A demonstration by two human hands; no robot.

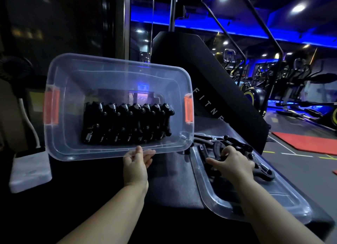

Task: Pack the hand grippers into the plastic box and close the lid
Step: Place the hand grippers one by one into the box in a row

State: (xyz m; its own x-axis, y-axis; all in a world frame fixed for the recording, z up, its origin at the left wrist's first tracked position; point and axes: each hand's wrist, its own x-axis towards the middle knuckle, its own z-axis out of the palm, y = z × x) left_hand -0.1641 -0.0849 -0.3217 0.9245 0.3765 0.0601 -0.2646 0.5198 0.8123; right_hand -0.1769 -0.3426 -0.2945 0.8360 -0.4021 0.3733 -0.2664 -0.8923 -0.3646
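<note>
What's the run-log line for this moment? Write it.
left hand holds plastic box rim | right hand grips loose hand gripper over lid | lid off

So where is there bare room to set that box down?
The dark bench pad is bare between the left hand, which holds the box by its near rim, and the lid. The lid's near half is bare too. Its far end is crowded: loose grippers lie there under the right hand.
</note>
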